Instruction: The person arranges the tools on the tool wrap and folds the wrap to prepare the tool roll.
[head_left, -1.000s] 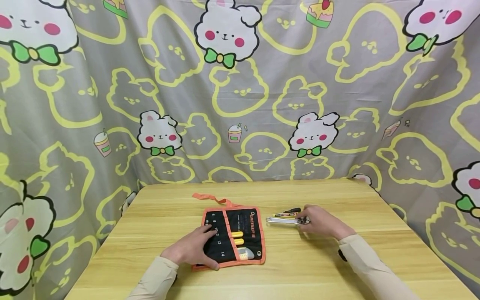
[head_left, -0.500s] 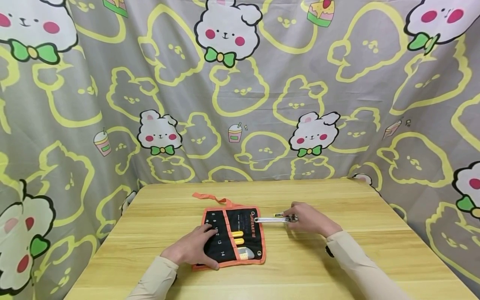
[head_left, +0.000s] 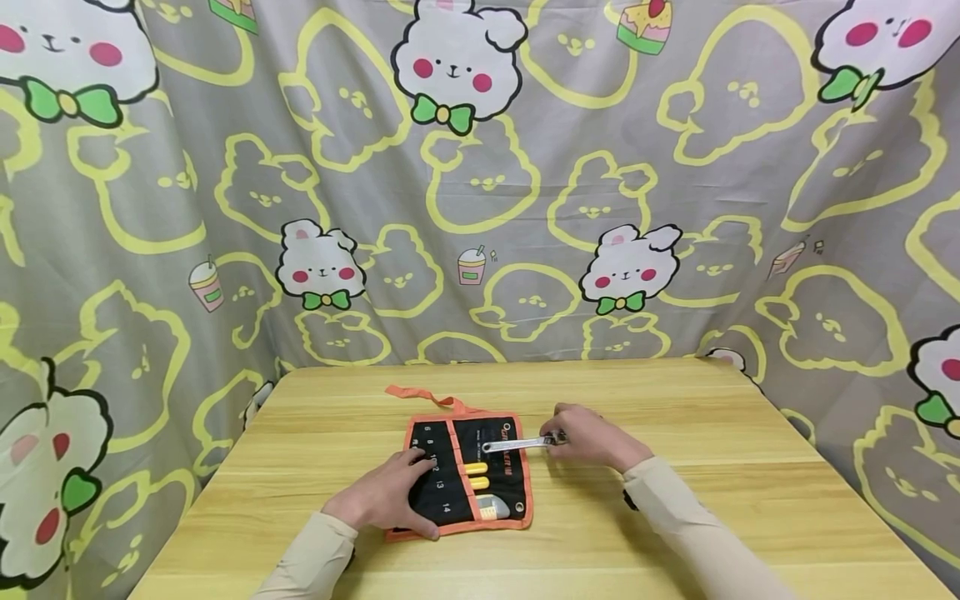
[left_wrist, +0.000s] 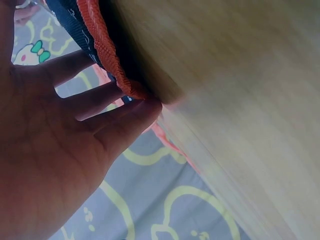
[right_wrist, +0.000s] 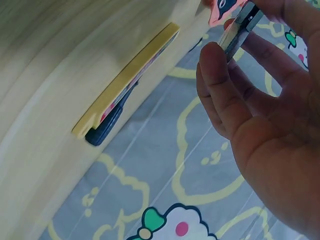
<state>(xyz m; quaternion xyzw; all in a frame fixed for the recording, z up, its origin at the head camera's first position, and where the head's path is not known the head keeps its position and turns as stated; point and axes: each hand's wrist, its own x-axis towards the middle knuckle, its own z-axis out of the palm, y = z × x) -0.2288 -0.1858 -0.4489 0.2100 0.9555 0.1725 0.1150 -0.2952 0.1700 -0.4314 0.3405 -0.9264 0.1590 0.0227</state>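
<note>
A black tool pouch (head_left: pixel 465 432) with orange trim lies unfolded on the table, numbers printed on its left pockets. My left hand (head_left: pixel 378 492) rests on its left part with fingers spread; the left wrist view has straight fingertips (left_wrist: pixel 150 105) at the orange edge. With thumb and fingers my right hand (head_left: pixel 592 437) pinches a silver wrench (head_left: pixel 517 445) by its right end. The ring at the wrench's other end overlaps the pouch's right flap. Two yellow tool ends (head_left: pixel 477 476) and a grey-and-yellow rounded tool (head_left: pixel 492 507) poke out of the pockets.
In the right wrist view a yellow-edged flat item (right_wrist: pixel 127 77) and a black-handled tool (right_wrist: pixel 107 122) lie on the table (head_left: pixel 675 533), hidden behind my right hand in the head view. An orange tie strap (head_left: pixel 420 395) trails off the pouch's top. A patterned curtain (head_left: pixel 480 208) surrounds the table.
My right hand has moved left with the wrench, bringing the ring end from beside the pouch to over its right flap. The left hand and pouch have stayed put.
</note>
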